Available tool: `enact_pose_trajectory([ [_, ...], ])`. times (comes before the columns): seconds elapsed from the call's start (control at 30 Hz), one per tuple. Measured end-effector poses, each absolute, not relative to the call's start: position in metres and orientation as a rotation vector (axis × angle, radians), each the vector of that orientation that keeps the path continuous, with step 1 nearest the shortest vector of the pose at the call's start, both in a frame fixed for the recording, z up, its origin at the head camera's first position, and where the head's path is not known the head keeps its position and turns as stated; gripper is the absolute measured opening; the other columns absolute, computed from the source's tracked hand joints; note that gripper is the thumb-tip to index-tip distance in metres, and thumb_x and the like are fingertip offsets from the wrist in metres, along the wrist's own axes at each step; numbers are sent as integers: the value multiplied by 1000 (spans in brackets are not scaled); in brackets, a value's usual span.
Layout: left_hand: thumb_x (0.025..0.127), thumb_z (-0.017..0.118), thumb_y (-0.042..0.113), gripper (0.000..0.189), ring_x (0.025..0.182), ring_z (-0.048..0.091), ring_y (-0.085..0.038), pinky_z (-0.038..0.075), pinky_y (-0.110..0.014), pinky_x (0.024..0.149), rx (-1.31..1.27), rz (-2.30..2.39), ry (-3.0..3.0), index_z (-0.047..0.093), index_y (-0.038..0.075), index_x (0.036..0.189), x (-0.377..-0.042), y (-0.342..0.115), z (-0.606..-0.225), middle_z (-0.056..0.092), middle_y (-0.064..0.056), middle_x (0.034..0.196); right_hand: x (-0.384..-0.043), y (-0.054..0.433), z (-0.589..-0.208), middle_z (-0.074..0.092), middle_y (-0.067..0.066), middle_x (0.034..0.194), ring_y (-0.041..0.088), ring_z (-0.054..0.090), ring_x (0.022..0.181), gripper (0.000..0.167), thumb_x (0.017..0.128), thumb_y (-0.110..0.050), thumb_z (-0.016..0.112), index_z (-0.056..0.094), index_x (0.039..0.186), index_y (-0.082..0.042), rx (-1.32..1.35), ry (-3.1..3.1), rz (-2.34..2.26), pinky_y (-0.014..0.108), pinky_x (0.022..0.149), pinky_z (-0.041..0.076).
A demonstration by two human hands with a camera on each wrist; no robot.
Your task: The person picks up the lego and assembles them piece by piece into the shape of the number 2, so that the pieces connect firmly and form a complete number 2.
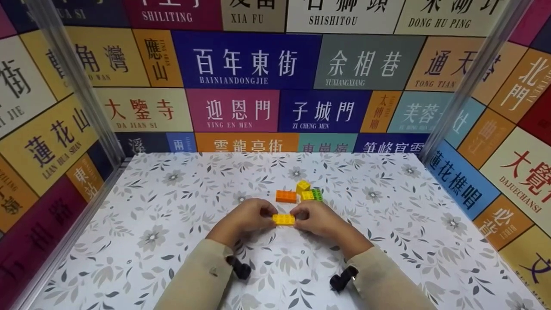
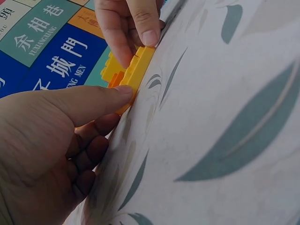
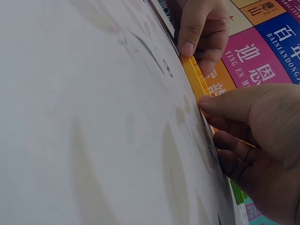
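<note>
A yellow toy building brick (image 1: 283, 220) lies low over the floral tabletop, studs up, between the two hands. My left hand (image 1: 252, 215) pinches its left end with thumb and fingers. At the opposite end, my right hand (image 1: 317, 217) holds it the same way. In the left wrist view the left thumb presses the near end of the yellow brick (image 2: 138, 68), and the other fingers curl beneath. The right wrist view shows the long side of the yellow brick (image 3: 194, 75) with a faint line across it, both thumbs on that side.
Just beyond the hands lie an orange brick (image 1: 286, 196), a green brick (image 1: 317, 194) and a yellow brick (image 1: 307, 196) beside it. Another yellow brick (image 1: 303, 186) is behind them. Printed wall panels (image 1: 241, 60) enclose the back and sides of the table (image 1: 172, 267).
</note>
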State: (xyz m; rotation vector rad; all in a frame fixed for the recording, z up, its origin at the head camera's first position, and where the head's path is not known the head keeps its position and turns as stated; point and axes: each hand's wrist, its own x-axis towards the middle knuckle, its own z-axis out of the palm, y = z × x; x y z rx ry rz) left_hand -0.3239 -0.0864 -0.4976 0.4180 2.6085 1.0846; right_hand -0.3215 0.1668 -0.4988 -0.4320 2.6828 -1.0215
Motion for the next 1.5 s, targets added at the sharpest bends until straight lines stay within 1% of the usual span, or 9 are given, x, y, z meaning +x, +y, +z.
enact_pose_trajectory([
  [0.23,88,87,25,22,102,65,-18,53,-42,104,357,1092,2577,79,29,109,-324,-87,-498,74,8,106,-321,167,-498,74,-6,105,14,65,93,27,92,-20,84,80,118,-26,-436,2682,-1018,34,87,56],
  [0.47,87,88,22,25,99,65,-15,54,-40,102,473,1104,2622,79,23,110,-324,-89,-500,75,6,106,-319,167,-497,74,-5,104,14,62,91,28,90,-18,86,80,117,-24,-454,2707,-1011,34,85,52],
  [0.7,86,89,24,25,102,65,-17,52,-43,105,409,1108,2595,79,27,109,-325,-90,-500,74,7,106,-320,167,-496,75,-6,106,14,64,94,29,91,-20,86,80,118,-25,-438,2694,-1014,35,89,54],
  [0.93,87,89,25,23,104,65,-18,51,-44,107,349,1093,2577,78,31,107,-324,-91,-497,73,8,107,-323,174,-489,75,3,111,19,65,91,35,90,-18,86,79,124,-20,-367,2592,-1208,31,79,57],
  [1.03,86,89,26,25,105,65,-19,51,-44,107,334,1108,2560,78,32,107,-324,-90,-496,73,8,108,-325,179,-481,76,6,114,19,67,95,35,92,-18,84,78,126,-17,-374,2614,-1263,34,84,58],
  [1.1,86,90,26,26,106,65,-19,51,-44,107,334,1121,2550,77,33,108,-324,-90,-497,73,8,109,-328,183,-476,77,4,117,19,66,100,35,92,-21,84,78,127,-18,-381,2659,-1259,36,90,57],
  [1.2,85,90,25,28,106,64,-18,51,-44,108,322,1134,2540,77,33,108,-324,-90,-498,72,8,110,-335,190,-469,77,2,120,20,67,104,37,91,-22,85,77,128,-20,-383,2712,-1254,38,93,56],
  [1.37,86,90,23,26,105,63,-18,50,-43,106,357,1121,2563,78,31,107,-324,-89,-500,72,7,110,-347,201,-463,75,1,129,23,67,112,47,91,-24,86,73,136,-20,-304,2703,-1279,34,86,55],
  [1.5,86,90,23,25,105,63,-19,50,-42,105,355,1118,2559,78,32,106,-325,-88,-500,72,7,110,-355,207,-464,73,4,134,26,67,118,49,92,-23,85,71,140,-21,-235,2654,-1300,32,80,57],
])
